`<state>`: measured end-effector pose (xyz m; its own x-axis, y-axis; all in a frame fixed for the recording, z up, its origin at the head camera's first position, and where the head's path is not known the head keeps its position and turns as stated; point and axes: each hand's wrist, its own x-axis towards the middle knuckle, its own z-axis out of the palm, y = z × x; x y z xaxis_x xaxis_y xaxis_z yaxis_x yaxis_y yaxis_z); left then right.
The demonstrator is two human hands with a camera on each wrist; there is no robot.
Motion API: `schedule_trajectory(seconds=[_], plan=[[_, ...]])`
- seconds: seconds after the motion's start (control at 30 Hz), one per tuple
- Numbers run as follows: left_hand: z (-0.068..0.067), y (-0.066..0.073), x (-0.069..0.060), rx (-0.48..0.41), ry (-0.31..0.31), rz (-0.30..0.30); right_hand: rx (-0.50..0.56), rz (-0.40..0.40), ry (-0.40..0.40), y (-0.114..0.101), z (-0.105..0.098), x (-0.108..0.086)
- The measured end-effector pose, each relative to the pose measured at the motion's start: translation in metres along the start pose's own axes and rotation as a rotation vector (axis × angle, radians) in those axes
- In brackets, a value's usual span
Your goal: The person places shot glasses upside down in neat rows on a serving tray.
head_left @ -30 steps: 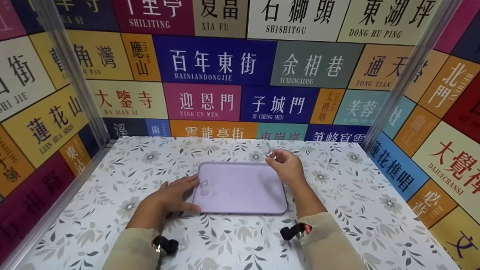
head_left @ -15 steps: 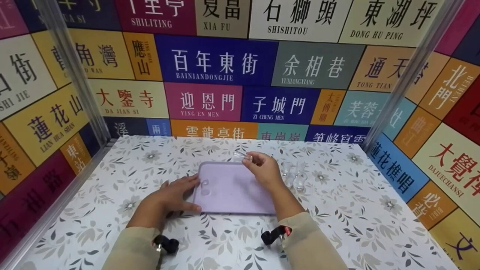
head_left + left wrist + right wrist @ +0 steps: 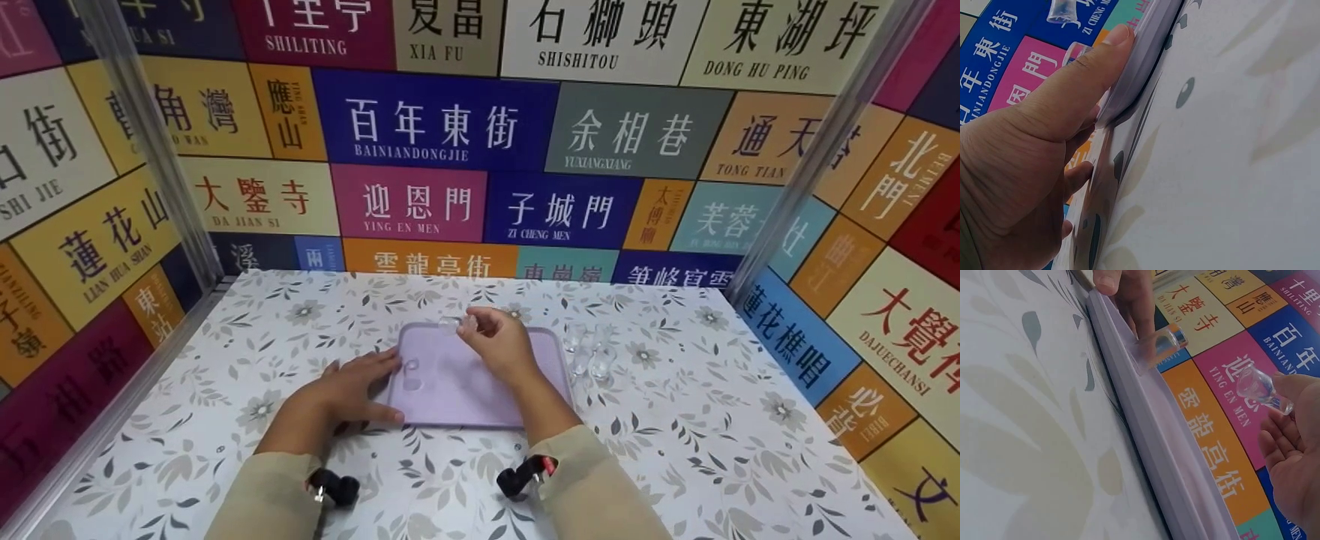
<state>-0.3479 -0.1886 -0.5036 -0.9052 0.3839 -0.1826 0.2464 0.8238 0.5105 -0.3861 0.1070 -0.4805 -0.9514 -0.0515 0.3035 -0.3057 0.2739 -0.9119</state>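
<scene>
Between the thumb and fingers of my right hand point(image 3: 501, 346) is a small clear stemmed glass point(image 3: 1257, 385), tilted nearly sideways. That hand is over the far part of a shallow lilac tray point(image 3: 465, 405), with the glass near the far rim. Another small clear glass point(image 3: 1165, 347) stands on the tray, at its left end. At the tray's left edge, my left hand point(image 3: 341, 391) rests with fingers extended, and its thumb point(image 3: 1092, 70) touches the rim.
Several more clear glasses point(image 3: 596, 356) stand close together on the table just right of the tray. A floral-patterned cover point(image 3: 712, 450) spreads over the table. Panels with printed place names point(image 3: 435, 120) rise at the back and both sides.
My right hand has carried the glass leftward, from the tray's far right corner to over its far middle. The glasses on the right have come into sight. My left hand stays put.
</scene>
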Motion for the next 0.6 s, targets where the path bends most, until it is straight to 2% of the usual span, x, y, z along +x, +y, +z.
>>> schedule_trajectory(seconds=[0.2,0.37,0.6], plan=[[0.000,-0.001,0.001,0.003,0.002,-0.015,-0.005,0.044,-0.024,0.001,0.012,-0.003],[0.001,-0.001,0.002,0.004,-0.008,-0.032,-0.041,0.062,-0.083,0.005,0.018,-0.008],[0.001,-0.001,0.002,0.011,-0.002,-0.020,-0.116,0.025,-0.185,0.010,0.024,-0.012]])
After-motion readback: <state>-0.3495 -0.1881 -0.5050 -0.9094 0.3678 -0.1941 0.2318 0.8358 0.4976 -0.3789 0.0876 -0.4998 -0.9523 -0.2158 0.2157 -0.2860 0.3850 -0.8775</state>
